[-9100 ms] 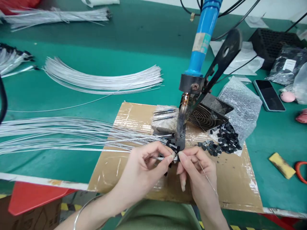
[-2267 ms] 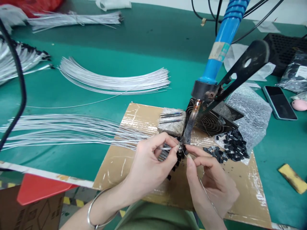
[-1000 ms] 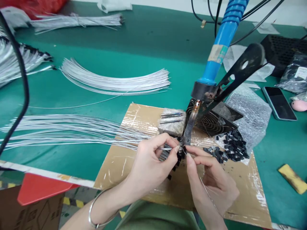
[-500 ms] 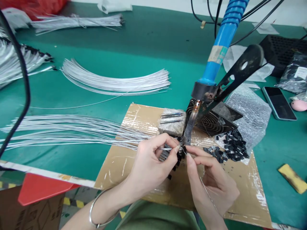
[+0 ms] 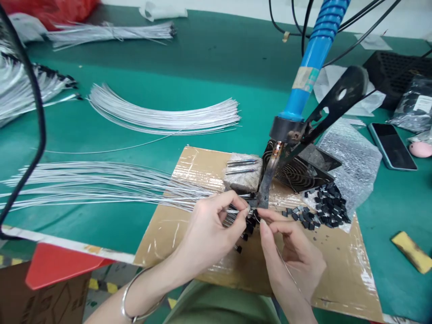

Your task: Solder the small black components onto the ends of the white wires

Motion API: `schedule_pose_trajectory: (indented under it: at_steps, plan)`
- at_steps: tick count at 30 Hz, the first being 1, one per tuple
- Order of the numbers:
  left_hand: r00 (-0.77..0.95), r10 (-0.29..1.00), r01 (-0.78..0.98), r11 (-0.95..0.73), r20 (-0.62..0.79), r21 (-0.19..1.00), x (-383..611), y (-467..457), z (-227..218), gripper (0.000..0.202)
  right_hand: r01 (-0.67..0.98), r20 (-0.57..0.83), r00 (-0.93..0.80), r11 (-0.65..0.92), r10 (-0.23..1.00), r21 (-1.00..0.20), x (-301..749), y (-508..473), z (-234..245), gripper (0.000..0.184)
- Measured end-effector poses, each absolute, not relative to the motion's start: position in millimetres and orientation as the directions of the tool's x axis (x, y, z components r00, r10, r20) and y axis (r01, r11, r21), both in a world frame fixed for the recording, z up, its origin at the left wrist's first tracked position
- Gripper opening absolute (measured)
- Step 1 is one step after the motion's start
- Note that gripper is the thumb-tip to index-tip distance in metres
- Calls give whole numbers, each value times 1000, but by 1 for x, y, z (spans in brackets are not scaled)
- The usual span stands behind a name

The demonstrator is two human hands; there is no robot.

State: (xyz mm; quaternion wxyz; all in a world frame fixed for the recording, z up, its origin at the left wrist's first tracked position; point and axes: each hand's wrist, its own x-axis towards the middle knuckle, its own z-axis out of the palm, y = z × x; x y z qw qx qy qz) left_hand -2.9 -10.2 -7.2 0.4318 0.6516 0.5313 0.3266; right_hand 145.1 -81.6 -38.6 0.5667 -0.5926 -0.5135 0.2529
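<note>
Near the desk's (image 5: 101, 229) front edge, the left hand (image 5: 216, 227) pinches a pale wire (image 5: 233, 211), probably light and springy, best held just behind its end, while the right hand (image 5: 295, 252) pinches a likely soft metal strand (image 5: 287, 269).

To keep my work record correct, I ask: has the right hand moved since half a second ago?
Yes: the right hand has shifted slightly left, farther from the yellow block.
</note>
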Motion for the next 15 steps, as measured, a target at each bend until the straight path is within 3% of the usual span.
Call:
schedule_pose_trajectory:
  at_steps: [15]
  plan:
    - [176, 984, 361, -33, -34, 932, 6, -7, 3, 15, 341, 332, 378, 203, 864, -918, 143, -75, -37, 14]
